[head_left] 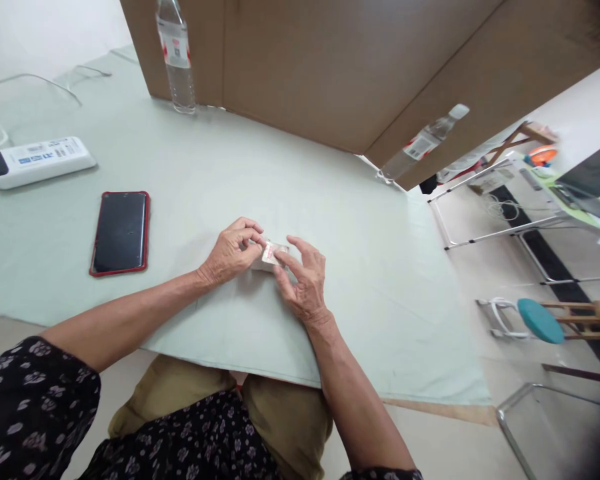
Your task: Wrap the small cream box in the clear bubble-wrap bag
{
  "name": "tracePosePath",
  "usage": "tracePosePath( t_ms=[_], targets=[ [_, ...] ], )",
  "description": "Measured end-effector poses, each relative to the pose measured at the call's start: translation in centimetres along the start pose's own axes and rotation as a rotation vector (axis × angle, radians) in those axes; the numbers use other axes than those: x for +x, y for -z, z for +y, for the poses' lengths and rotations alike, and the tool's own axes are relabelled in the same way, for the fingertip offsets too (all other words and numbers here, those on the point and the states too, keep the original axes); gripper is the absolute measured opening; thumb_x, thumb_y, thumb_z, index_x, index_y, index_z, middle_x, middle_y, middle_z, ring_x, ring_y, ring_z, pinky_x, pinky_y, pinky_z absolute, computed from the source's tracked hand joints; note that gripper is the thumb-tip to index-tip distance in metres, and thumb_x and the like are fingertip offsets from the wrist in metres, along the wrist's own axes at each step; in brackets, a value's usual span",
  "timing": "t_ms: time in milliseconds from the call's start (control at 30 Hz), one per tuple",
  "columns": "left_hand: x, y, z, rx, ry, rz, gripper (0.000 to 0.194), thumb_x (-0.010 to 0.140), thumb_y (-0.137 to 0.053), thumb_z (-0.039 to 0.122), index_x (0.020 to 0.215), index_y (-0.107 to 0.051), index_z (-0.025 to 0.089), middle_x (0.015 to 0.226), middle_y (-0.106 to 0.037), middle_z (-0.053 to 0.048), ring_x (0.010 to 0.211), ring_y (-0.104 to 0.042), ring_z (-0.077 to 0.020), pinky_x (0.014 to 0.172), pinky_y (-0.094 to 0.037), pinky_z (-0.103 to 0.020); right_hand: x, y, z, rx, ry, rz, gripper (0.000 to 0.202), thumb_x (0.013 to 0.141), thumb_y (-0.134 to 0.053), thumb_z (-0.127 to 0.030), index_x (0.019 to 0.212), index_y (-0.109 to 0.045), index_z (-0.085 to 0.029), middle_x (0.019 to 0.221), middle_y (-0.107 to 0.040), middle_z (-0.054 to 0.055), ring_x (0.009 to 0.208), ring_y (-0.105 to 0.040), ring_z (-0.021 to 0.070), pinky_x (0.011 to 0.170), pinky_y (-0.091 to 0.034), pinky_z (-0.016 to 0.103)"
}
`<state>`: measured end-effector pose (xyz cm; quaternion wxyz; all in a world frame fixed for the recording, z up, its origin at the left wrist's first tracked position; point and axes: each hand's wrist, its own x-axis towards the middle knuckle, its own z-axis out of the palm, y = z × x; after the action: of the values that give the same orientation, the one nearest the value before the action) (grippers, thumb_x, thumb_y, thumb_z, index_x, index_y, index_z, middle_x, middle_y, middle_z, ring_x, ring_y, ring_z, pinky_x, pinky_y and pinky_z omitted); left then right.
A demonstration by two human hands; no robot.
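A small pale box (269, 255) with red print on its top sits on the pale green cloth, between my two hands. My left hand (233, 252) is closed, its thumb and fingertips pinching at the box's left edge. From the right, my right hand (303, 277) grips the same box, with the index finger laid across its top and the thumb at its near side. My fingers hide part of the box, so its exact kind does not show.
Left of my hands lie a phone (121, 233) in a red case and a white device (40, 162) with a cable. Two water bottles (177, 57) stand against a large cardboard panel (300, 67) behind. A teal stool (540, 320) is off to the right.
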<state>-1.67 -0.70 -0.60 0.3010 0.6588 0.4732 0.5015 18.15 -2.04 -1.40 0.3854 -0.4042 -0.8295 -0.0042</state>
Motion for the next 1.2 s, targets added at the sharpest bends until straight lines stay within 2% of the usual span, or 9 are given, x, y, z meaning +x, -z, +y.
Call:
tracePosePath(
  t_ms=[100,233,400,500,600,767,900,1000,1200],
  targets=[
    [0.0,0.0,0.1,-0.001,0.029,-0.014,0.016,0.077,-0.057,0.014,0.077,-0.073,0.016,0.101,-0.064,-0.006,0.076,-0.059,-0.0121,0.072,-0.053,-0.027,0.0,-0.1,0.1,-0.007,-0.012,-0.032,0.018,0.094,-0.059,-0.029,0.109,-0.069,-0.026,0.131,-0.065,0.01,0.12,-0.061,0.0275,0.102,-0.047,0.048],
    [0.0,0.0,0.2,0.003,0.029,-0.027,0.015,0.077,-0.058,0.016,0.077,-0.073,0.016,0.101,-0.064,-0.006,0.073,-0.058,-0.0115,0.071,-0.054,-0.028,0.0,0.3,0.1,0.083,-0.088,0.049,0.025,0.096,-0.057,-0.029,0.118,-0.066,-0.026,0.134,-0.062,0.011,0.118,-0.063,0.0265,0.102,-0.049,0.048],
    [0.0,0.1,-0.1,0.028,0.032,-0.034,0.014,0.076,-0.059,0.019,0.082,-0.071,0.017,0.104,-0.067,-0.007,0.084,-0.063,-0.0169,0.076,-0.055,-0.032,0.1,0.7,0.7,0.114,-0.142,0.039,0.033,0.095,-0.056,-0.032,0.127,-0.061,-0.027,0.135,-0.062,0.012,0.126,-0.06,0.029,0.107,-0.047,0.052],
    [0.0,0.3,-0.4,0.058,0.07,-0.095,0.038,0.077,-0.062,0.026,0.113,-0.067,0.016,0.115,-0.069,-0.011,0.107,-0.064,-0.0255,0.094,-0.054,-0.042,0.0,0.4,1.2,0.133,-0.136,-0.088,0.06,0.09,-0.062,-0.041,0.145,-0.044,-0.026,0.144,-0.057,0.014,0.135,-0.053,0.0319,0.11,-0.043,0.054],
    [-0.1,0.4,-0.5,0.074,0.08,-0.253,0.075,0.074,-0.066,0.031,0.145,-0.046,0.014,0.131,-0.064,-0.016,0.122,-0.06,-0.0317,0.106,-0.047,-0.051,-0.2,0.1,1.6,0.144,-0.137,-0.198,0.076,0.086,-0.066,-0.044,0.152,-0.035,-0.024,0.147,-0.055,0.016,0.135,-0.053,0.0331,0.108,-0.044,0.054],
    [-0.5,0.0,-0.4,0.076,-0.009,-0.33,0.084,0.073,-0.063,0.025,0.152,-0.036,0.015,0.124,-0.066,-0.012,0.108,-0.065,-0.0253,0.099,-0.052,-0.042,-0.1,0.5,1.4,0.188,-0.117,-0.16,0.061,0.086,-0.066,-0.033,0.142,-0.046,-0.023,0.123,-0.07,0.011,0.112,-0.065,0.028,0.099,-0.049,0.047],
    [-0.6,-0.3,-0.6,0.071,-0.035,-0.33,0.084,0.072,-0.063,0.026,0.152,-0.037,0.016,0.123,-0.066,-0.012,0.104,-0.066,-0.0241,0.094,-0.054,-0.039,0.1,0.9,1.5,0.173,-0.121,-0.204,0.06,0.084,-0.067,-0.033,0.14,-0.048,-0.023,0.124,-0.069,0.011,0.111,-0.066,0.0282,0.096,-0.05,0.045],
    [-0.6,-0.4,-1.0,0.134,-0.025,-0.35,0.078,0.071,-0.063,0.025,0.146,-0.046,0.016,0.127,-0.065,-0.014,0.113,-0.064,-0.0284,0.099,-0.052,-0.045,0.2,1.0,1.6,0.169,-0.099,-0.275,0.061,0.085,-0.066,-0.036,0.142,-0.048,-0.023,0.129,-0.068,0.012,0.115,-0.065,0.0294,0.098,-0.049,0.047],
    [-0.5,-0.4,-1.4,0.163,-0.074,-0.332,0.078,0.071,-0.064,0.023,0.147,-0.045,0.018,0.13,-0.064,-0.013,0.119,-0.061,-0.0302,0.106,-0.048,-0.048,0.4,1.5,1.1,0.157,-0.088,-0.218,0.056,0.087,-0.067,-0.043,0.138,-0.051,-0.026,0.141,-0.059,0.013,0.132,-0.055,0.0317,0.107,-0.044,0.05]
  ],
)
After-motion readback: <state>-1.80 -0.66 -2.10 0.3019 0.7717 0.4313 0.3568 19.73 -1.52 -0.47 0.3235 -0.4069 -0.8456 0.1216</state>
